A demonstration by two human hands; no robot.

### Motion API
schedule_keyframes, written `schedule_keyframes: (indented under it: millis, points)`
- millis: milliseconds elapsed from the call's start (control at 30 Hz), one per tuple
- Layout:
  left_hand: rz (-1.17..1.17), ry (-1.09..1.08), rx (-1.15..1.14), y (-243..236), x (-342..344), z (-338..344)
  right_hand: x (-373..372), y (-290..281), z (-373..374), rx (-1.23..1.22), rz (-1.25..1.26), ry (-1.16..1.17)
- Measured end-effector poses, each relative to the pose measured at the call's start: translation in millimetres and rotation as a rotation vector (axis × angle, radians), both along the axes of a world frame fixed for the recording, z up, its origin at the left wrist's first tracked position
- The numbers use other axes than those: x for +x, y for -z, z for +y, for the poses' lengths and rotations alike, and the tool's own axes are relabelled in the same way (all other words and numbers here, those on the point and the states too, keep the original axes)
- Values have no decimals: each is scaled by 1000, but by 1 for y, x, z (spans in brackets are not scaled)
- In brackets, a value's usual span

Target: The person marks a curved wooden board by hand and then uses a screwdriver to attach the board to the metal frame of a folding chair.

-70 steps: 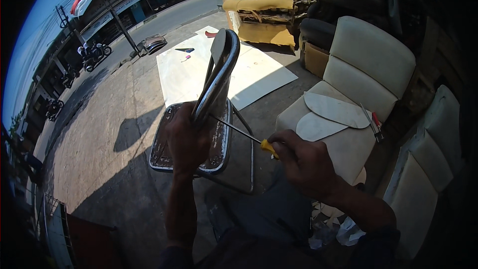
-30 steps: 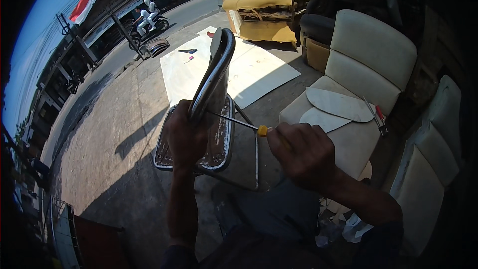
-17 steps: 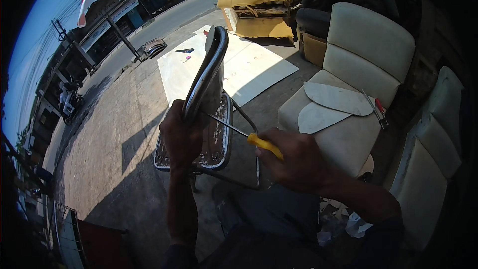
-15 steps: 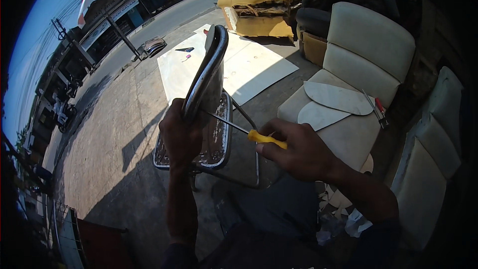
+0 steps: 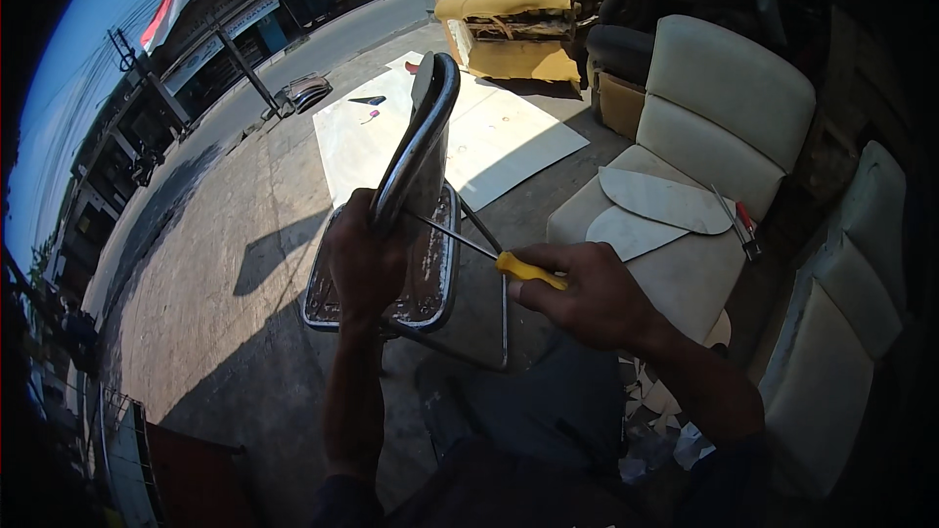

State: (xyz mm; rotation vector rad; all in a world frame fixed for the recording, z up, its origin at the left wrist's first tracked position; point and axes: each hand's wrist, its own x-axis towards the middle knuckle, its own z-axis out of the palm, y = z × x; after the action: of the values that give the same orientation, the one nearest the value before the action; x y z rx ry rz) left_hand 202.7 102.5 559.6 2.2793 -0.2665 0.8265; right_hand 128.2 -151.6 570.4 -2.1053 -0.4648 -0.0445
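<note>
A metal-framed chair (image 5: 430, 137) stands in front of me, with a chromed tube round its backrest and a worn, rusty seat pan (image 5: 416, 284). My left hand (image 5: 368, 259) is closed round the lower end of the backrest frame. In my right hand (image 5: 597, 293) is a screwdriver (image 5: 528, 270) with a yellow handle. Its shaft slants up and left to the lower edge of the backrest, next to my left hand. Where the tip meets the chair is hidden.
Behind the chair a white sheet (image 5: 518, 142) lies on the concrete, with small tools on it. To the right, a cream cushioned seat (image 5: 719, 88) bears cut white panels (image 5: 665, 198) and red-handled pliers (image 5: 747, 225). A torn yellow sofa piece (image 5: 514, 54) stands behind. Scraps (image 5: 650, 401) litter the floor.
The chair's backrest and both my hands appear slightly further right in the view. The screwdriver stays against the backrest in my right hand, and my left hand keeps its hold.
</note>
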Motion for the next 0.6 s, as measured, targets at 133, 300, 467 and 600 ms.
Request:
schedule_keyframes:
  millis: [133,300,467,600]
  points:
    - [15,181,-87,20,-6,20,-19,32,17,65,-196,79]
    - [71,192,-331,66,-18,38,-39,74,44,160,-167,72]
    - [68,83,-286,77,-11,38,-41,80,58,200,-123,72]
    - [53,21,-258,74,-14,35,-37,79,59,194,-122,67]
